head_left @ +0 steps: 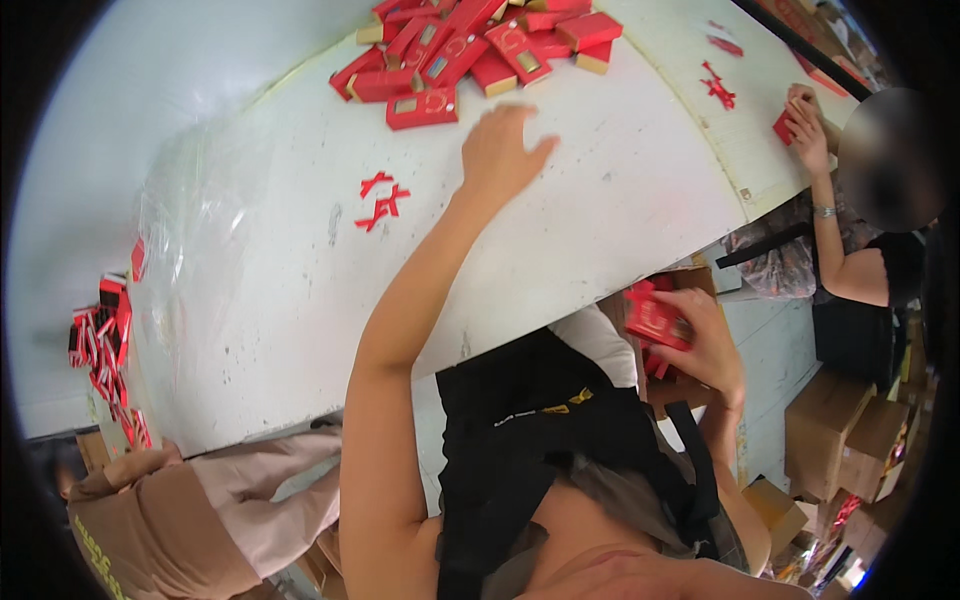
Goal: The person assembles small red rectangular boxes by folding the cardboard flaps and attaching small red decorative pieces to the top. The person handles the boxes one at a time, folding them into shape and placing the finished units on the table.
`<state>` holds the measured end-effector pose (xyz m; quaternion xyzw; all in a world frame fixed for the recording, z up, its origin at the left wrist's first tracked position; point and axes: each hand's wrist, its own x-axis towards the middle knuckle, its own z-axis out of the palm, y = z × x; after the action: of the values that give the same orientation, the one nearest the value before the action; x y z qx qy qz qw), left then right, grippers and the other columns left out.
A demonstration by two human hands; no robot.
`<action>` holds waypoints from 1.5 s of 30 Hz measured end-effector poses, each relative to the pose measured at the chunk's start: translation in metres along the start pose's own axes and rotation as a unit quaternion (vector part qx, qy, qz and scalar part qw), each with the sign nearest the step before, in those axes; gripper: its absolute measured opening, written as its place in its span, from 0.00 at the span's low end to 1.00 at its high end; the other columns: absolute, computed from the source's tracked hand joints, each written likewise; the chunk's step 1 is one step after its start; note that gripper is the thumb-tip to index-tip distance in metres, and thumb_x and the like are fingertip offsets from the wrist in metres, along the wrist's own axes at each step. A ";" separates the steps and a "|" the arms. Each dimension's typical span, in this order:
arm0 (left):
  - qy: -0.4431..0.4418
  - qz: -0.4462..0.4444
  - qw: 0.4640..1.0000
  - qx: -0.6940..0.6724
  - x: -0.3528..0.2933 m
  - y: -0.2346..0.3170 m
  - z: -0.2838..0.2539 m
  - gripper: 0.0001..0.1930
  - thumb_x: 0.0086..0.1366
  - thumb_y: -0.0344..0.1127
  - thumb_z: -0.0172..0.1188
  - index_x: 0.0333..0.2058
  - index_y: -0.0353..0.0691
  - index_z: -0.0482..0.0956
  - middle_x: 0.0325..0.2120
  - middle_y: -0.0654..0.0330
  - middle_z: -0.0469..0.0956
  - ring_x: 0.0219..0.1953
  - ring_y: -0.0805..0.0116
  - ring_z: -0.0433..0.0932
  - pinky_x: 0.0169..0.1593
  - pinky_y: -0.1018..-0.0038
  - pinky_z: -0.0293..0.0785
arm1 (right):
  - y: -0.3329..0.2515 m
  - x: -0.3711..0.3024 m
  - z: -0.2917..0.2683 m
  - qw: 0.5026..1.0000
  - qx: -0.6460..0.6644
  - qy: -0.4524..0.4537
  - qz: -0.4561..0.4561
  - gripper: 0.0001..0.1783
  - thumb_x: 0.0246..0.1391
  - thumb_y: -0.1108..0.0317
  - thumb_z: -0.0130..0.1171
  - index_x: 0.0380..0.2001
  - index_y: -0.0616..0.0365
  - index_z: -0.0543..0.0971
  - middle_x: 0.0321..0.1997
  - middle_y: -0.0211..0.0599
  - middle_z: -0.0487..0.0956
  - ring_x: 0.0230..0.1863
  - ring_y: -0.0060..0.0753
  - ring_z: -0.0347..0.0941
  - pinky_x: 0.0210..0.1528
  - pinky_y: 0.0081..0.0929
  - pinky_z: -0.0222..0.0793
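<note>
My left hand [497, 152] is stretched over the white table with its fingers apart and nothing in it. Just beyond its fingertips lies a heap of small red boxes [452, 62], several with gold-coloured ends. To its left, a few small red ribbon bows [382, 205] lie loose on the tabletop. Beside my body at the right, my right hand [708, 340] grips a red box [655, 318] over an open cardboard carton [690, 392]. More red shows inside that carton, partly hidden by the hand.
The white table [570, 230] curves around in front of me. At the right a co-worker's hands [808, 125] hold a small red item, near more bows [717, 90]. Another person [190, 510] is at the lower left, by a red-and-black pile [103, 345]. Cardboard boxes [835, 430] stand at the right.
</note>
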<state>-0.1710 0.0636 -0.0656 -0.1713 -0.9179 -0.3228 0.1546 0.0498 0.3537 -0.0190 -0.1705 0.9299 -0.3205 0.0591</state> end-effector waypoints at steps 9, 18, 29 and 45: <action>-0.018 -0.036 0.976 0.214 0.145 -0.013 0.060 0.35 0.53 0.52 0.68 0.54 0.38 0.71 0.53 0.47 0.72 0.59 0.47 0.67 0.64 0.51 0.60 | 0.036 -0.037 0.012 0.982 0.005 0.163 0.090 0.29 0.47 0.68 0.71 0.55 0.58 0.76 0.60 0.48 0.75 0.63 0.50 0.68 0.64 0.40 0.64; -0.163 0.012 0.983 -0.084 -0.069 0.028 -0.009 0.35 0.52 0.36 0.70 0.59 0.42 0.68 0.52 0.53 0.75 0.55 0.52 0.74 0.56 0.62 0.73 | 0.018 0.073 0.038 0.968 0.144 0.204 -0.014 0.15 0.50 0.75 0.66 0.44 0.61 0.82 0.43 0.41 0.82 0.45 0.39 0.78 0.47 0.29 0.72; -0.058 -0.076 0.994 -0.042 -0.161 0.049 -0.065 0.32 0.55 0.42 0.70 0.58 0.40 0.71 0.52 0.57 0.76 0.43 0.59 0.80 0.42 0.64 0.77 | -0.039 0.133 0.099 0.968 0.194 0.125 -0.102 0.09 0.51 0.73 0.68 0.38 0.59 0.85 0.33 0.40 0.83 0.30 0.33 0.79 0.33 0.25 0.74; -0.033 -0.096 0.994 -0.031 -0.160 0.021 -0.075 0.07 0.60 0.35 0.69 0.36 0.43 0.84 0.25 0.62 0.79 0.23 0.73 0.78 0.26 0.76 0.71 | -0.048 0.121 0.106 0.973 0.090 0.028 -0.209 0.34 0.36 0.66 0.74 0.52 0.54 0.78 0.48 0.37 0.80 0.46 0.42 0.74 0.53 0.36 0.68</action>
<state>-0.0061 -0.0041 -0.0621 -0.0977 -0.9243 -0.3586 0.0869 -0.0263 0.2143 -0.0727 -0.3459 0.8422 -0.4131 -0.0200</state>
